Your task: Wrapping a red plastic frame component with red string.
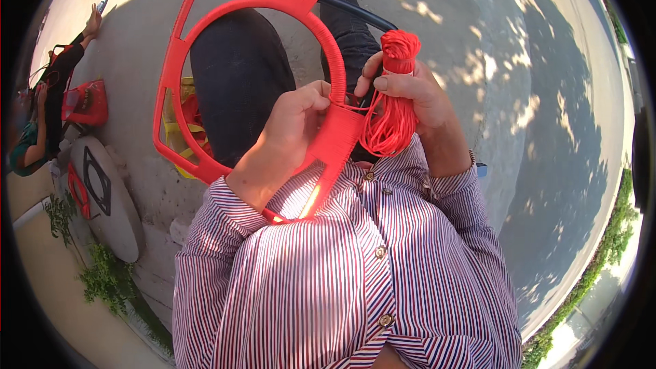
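Observation:
A large red frame (pixel 205 10) with a round opening and wrapped red cord rests over my lap, its lower end against my striped shirt. My left hand (pixel 295 123) grips the frame's wrapped right edge. My right hand (pixel 410 92) holds a bundle of red cord (pixel 398 51) upright, loose loops hanging below it beside the frame. A strand runs from the bundle toward the frame between the two hands. My dark trousers (pixel 239 75) show through the opening.
Grey concrete ground (pixel 478 41) with leaf shadows spreads ahead and right. At the far left another person (pixel 48 96) sits by a red bag (pixel 85 102). A round concrete slab (pixel 113 198), small plants and yellow-and-red material (pixel 179 130) lie at left.

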`<action>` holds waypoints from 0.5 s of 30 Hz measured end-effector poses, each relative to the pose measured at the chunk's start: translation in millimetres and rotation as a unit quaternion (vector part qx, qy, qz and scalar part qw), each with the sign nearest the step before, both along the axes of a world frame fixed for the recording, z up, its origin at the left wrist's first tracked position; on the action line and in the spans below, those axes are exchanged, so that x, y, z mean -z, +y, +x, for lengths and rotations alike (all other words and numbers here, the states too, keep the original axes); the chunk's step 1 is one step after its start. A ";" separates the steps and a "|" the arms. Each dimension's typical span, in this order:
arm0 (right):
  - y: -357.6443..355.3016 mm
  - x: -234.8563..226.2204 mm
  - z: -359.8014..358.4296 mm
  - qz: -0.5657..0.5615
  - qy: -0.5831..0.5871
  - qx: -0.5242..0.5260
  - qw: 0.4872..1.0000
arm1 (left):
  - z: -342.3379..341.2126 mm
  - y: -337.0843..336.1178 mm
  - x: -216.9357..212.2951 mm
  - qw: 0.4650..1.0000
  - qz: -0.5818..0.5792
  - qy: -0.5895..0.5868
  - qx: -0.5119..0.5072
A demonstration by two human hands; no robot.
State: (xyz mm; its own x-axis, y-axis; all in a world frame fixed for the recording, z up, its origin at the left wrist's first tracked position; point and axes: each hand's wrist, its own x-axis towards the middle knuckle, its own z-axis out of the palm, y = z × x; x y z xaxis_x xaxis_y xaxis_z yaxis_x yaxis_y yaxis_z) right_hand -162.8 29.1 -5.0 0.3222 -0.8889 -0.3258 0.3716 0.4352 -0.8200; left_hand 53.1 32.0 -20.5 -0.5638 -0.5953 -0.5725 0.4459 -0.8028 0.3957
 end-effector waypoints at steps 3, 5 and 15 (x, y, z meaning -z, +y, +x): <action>-0.8 13.2 -5.2 -0.006 -0.046 0.003 0.999 | -0.6 -2.4 0.9 0.999 -0.031 -0.040 -0.011; -1.8 17.8 -0.9 0.010 -0.059 0.007 0.998 | -0.5 -4.8 1.5 0.995 -0.057 -0.078 -0.017; 14.3 3.9 6.1 0.007 0.082 -0.002 0.997 | 2.9 -11.2 1.6 0.980 -0.142 -0.140 0.000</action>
State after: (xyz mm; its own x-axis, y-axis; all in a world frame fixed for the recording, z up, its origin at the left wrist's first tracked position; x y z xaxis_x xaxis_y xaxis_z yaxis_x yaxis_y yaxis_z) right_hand -156.7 43.4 -8.9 0.2672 -0.8823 -0.3874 0.2318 0.4491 -0.8629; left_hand 56.0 20.8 -22.2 -0.4078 -0.7532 -0.5161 0.2882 -0.6425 0.7100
